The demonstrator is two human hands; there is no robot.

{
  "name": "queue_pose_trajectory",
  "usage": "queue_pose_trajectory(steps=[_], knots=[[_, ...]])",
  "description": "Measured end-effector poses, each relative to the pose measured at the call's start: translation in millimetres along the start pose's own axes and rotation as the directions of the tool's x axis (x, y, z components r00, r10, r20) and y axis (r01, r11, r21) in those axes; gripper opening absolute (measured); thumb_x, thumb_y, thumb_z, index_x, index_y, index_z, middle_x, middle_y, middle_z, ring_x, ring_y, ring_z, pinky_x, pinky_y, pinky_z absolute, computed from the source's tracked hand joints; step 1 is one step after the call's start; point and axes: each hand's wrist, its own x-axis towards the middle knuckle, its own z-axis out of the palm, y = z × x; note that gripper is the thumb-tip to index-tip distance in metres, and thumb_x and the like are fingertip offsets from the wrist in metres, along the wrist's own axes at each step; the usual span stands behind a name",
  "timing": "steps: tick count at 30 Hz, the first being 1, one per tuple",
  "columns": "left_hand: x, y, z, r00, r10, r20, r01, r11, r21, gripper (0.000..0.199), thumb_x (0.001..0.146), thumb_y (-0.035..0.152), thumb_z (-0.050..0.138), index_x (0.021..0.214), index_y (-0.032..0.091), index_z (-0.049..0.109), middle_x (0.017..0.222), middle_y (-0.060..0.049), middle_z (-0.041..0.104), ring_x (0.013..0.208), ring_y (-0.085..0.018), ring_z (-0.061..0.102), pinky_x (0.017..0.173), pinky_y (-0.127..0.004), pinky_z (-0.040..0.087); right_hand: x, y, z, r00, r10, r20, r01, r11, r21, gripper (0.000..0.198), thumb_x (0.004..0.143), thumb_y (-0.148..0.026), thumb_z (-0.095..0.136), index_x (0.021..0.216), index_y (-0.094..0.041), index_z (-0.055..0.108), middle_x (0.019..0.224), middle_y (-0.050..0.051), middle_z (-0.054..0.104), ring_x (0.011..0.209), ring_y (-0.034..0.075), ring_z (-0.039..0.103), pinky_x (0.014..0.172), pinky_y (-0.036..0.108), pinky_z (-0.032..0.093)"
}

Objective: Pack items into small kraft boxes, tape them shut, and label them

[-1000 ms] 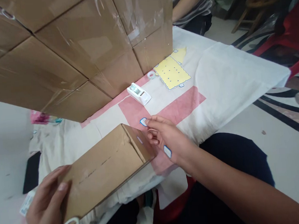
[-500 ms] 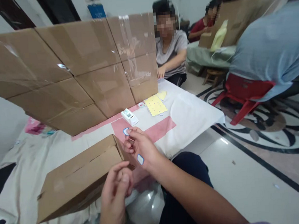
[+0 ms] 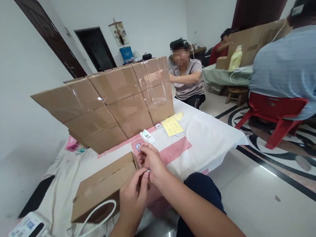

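Near the front edge of the bench, my two hands meet just right of a small cardboard box that lies on its side on the white and pink cloth. My right hand is half closed, the fingers curled loosely; a small blue-edged sticker sits at its fingertips, on the far side. My left hand comes up from below, thumb and forefinger drawn together in a pinch against the back of my right hand, at a second small sticker there. That one is mostly covered, so I cannot tell whether the pinch has actually caught it.

A white cable loops in front of the box and runs left to a white device at the near left corner. Just beyond my right hand lies a small white dispenser, and right of it, a little farther off, a yellow sheet with rows of dots. Behind these stands a taped cardboard wall, leaning across the far side of the bench.

Past the wall a person in a grey shirt sits at the far end of the bench. On the right, another person in a blue shirt sits on a red chair, back towards me.
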Motion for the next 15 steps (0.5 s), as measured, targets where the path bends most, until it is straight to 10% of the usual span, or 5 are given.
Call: queue_pose_trajectory(steps=[6, 11, 15], knots=[[33.5, 16.9, 6.2, 0.836, 0.543, 0.073, -0.517, 0.737, 0.435, 0.019, 0.095, 0.020, 0.057, 0.107, 0.020, 0.072, 0.087, -0.006, 0.079, 0.075, -0.019, 0.071, 0.070, -0.029, 0.049, 4.8, -37.1, -9.1, 0.995, -0.061, -0.081, 0.071, 0.989, 0.130, 0.027, 0.060, -0.027, 0.074, 0.078, -0.021, 0.055, 0.057, -0.007, 0.052, 0.048, 0.007, 0.044, 0.045, 0.017, 0.029], [54.5, 40.1, 23.6, 0.766, 0.627, 0.141, -0.615, 0.652, 0.443, 0.022, 0.094, 0.018, 0.058, 0.113, 0.018, 0.070, 0.076, -0.003, 0.074, 0.067, -0.017, 0.066, 0.062, -0.030, 0.042, 12.5, -71.2, -22.8, 0.989, -0.078, -0.123, 0.103, 0.971, 0.215, 0.028, 0.061, -0.025, 0.071, 0.080, -0.022, 0.051, 0.058, -0.009, 0.050, 0.049, 0.007, 0.045, 0.046, 0.018, 0.031], [61.5, 53.6, 30.5, 0.807, 0.565, 0.174, -0.580, 0.702, 0.413, 0.022, 0.099, 0.022, 0.052, 0.109, 0.020, 0.071, 0.080, -0.003, 0.071, 0.068, -0.015, 0.064, 0.061, -0.027, 0.041, 14.5, -84.8, -30.1, 0.977, -0.120, -0.174, 0.157, 0.962, 0.224, 0.026, 0.064, -0.027, 0.068, 0.082, -0.023, 0.050, 0.061, -0.009, 0.048, 0.050, 0.007, 0.045, 0.049, 0.020, 0.033]])
